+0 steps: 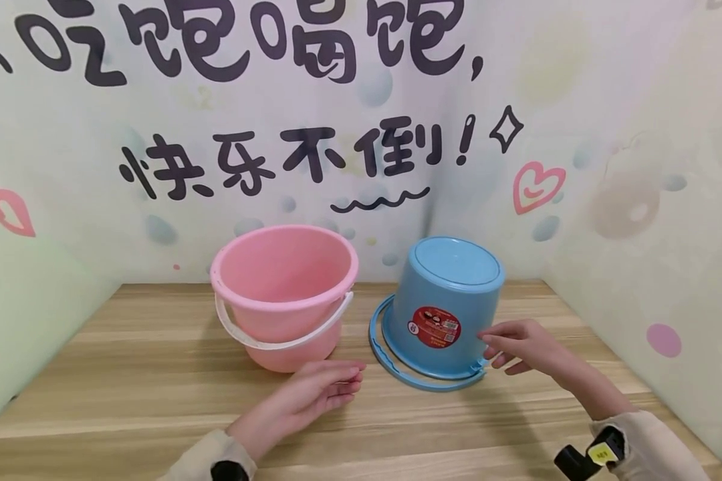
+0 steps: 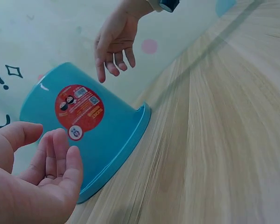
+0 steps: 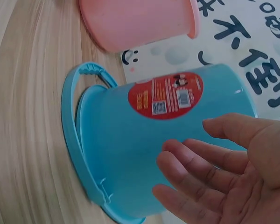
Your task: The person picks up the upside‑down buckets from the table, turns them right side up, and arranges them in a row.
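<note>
A blue bucket [image 1: 439, 314] stands upside down on the table, its blue handle [image 1: 391, 364] lying round the rim on the wood and a red label [image 1: 436, 327] facing forward. Left of it a pink bucket [image 1: 295, 267] is upright, mouth up, with its white handle [image 1: 283, 344] hanging across the front. My left hand [image 1: 307, 397] is in front of the pink bucket, fingers relaxed, holding nothing. Beside the blue bucket's right side is my right hand [image 1: 526, 347], fingers loosely bent and empty; in the right wrist view a gap to the bucket cannot be judged.
The wooden table [image 1: 126, 394] runs back to a printed backdrop [image 1: 361, 167] with large dark lettering. Pale side walls [image 1: 668, 267] border it at left and right. A strapped black device [image 1: 589, 454] sits on the right wrist.
</note>
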Tool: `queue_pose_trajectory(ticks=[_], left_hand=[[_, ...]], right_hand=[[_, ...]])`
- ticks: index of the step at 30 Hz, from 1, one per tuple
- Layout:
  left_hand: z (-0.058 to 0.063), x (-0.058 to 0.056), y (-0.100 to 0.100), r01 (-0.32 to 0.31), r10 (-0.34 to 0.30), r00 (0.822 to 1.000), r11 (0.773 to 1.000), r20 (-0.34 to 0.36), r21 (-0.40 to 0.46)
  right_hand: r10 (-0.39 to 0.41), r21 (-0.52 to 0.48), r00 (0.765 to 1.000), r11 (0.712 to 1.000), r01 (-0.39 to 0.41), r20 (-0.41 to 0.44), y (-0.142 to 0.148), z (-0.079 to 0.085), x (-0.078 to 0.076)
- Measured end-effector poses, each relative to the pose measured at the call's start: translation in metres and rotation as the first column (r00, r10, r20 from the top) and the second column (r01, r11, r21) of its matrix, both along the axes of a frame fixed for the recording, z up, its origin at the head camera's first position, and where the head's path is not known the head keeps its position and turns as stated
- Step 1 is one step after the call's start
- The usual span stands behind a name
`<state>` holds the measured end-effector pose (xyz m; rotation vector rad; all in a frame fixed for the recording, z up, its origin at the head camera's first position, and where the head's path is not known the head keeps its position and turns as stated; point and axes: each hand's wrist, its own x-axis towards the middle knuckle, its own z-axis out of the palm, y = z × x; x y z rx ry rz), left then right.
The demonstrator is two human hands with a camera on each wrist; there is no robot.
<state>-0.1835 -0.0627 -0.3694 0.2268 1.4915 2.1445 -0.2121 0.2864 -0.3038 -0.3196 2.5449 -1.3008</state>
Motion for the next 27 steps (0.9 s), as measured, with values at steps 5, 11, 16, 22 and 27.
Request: queue_pose_trajectory(ticks=[5, 11, 16, 22, 27], left_hand=[[-0.002, -0.006, 0.017, -0.001, 0.001, 1.000, 1.000, 0.015, 0.004], [-0.005, -0.018, 0.035, -0.015, 0.015, 0.999, 1.000, 0.048, -0.010], [-0.004, -0.032, 0.050, -0.033, 0.035, 0.999, 0.998, 0.039, -0.057], [0.000, -0.048, 0.064, -0.042, 0.044, 0.999, 0.992, 0.013, -0.119], [-0.001, -0.060, 0.071, -0.048, 0.033, 0.997, 0.976, -0.073, -0.211]], right_hand=[[-0.053, 0.005, 0.998, 0.999, 0.053, 0.029, 0.014, -0.008, -0.004], [-0.097, 0.007, 0.993, 0.995, 0.097, 0.066, 0.029, -0.015, -0.012], [-0.087, -0.006, 0.992, 0.996, 0.088, 0.087, 0.042, -0.019, -0.019], [-0.102, -0.029, 0.988, 0.994, 0.106, 0.120, 0.053, -0.024, -0.033], [-0.118, -0.053, 0.981, 0.990, 0.128, 0.153, 0.058, -0.028, -0.046]])
